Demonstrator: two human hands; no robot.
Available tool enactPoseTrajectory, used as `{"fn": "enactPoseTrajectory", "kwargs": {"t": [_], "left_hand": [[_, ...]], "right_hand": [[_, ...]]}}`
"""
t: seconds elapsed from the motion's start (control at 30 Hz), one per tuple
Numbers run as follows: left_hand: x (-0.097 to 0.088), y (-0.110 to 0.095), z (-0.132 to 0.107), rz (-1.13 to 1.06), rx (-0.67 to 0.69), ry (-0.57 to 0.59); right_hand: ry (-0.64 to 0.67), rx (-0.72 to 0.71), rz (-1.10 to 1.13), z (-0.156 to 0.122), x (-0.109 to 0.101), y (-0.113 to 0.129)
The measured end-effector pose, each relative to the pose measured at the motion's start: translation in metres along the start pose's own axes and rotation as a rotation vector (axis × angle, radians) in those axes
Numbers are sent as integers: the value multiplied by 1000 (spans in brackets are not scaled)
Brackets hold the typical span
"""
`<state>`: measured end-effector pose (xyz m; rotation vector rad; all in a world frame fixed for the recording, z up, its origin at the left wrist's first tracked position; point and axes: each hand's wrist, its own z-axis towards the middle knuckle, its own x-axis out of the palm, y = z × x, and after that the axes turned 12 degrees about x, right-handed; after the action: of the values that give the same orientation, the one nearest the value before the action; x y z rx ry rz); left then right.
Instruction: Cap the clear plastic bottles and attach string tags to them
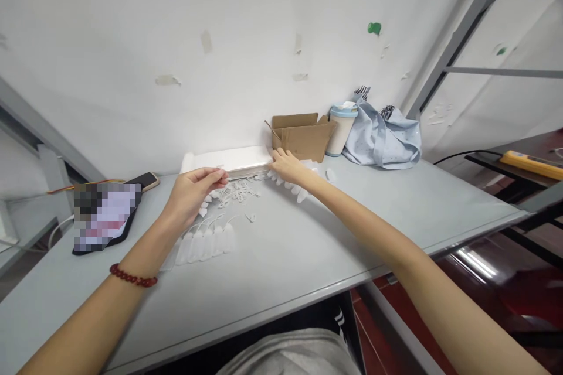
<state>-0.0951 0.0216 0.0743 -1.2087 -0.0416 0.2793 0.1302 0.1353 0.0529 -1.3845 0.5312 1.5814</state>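
Observation:
My left hand is closed in a pinch near the front edge of a long white flat stack. What its fingertips hold is too small to make out. Curled down at the stack's right end, the fingers of my right hand touch the area beside a cluster of translucent white tag-like pieces; whatever they grip is hidden. Between my hands lies a tangle of thin white string loops. Nearer to me, a row of similar translucent pieces with strings lies by my left forearm.
Behind my right hand stand an open cardboard box, a cup with a blue lid and a light blue cloth bag. On the left lies a phone with a blurred screen. A white wall closes off the back of the grey table.

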Motion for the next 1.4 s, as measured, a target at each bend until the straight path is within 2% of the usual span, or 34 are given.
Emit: {"fn": "enactPoseTrajectory", "kwargs": {"t": [0.1, 0.17, 0.27, 0.37, 0.47, 0.6, 0.8, 1.0, 1.23, 1.4], "left_hand": [[0, -5, -10, 132, 21, 43], [1, -9, -17, 244, 43, 93], [3, -10, -26, 343, 103, 203], [4, -9, -32, 403, 197, 333], [5, -7, -37, 468, 281, 395], [8, -6, -42, 522, 308, 397], [12, -5, -46, 470, 334, 425], [16, -3, -47, 410, 309, 360], [17, -1, -49, 331, 300, 275], [17, 0, -49, 374, 306, 297]], "right_hand": [[-12, 13, 41, -5, -8, 2], [-20, 16, 150, -15, -16, 8], [-50, -67, 349, -39, -26, 24], [-102, -118, 451, -63, -29, 39], [-147, -119, 501, -76, -26, 47], [-188, -163, 527, -79, -23, 49], [-286, -215, 495, -81, -20, 50], [-400, -241, 505, -83, -15, 52], [-411, -243, 558, -83, -14, 56], [-431, -269, 568, -82, -11, 57]]}}
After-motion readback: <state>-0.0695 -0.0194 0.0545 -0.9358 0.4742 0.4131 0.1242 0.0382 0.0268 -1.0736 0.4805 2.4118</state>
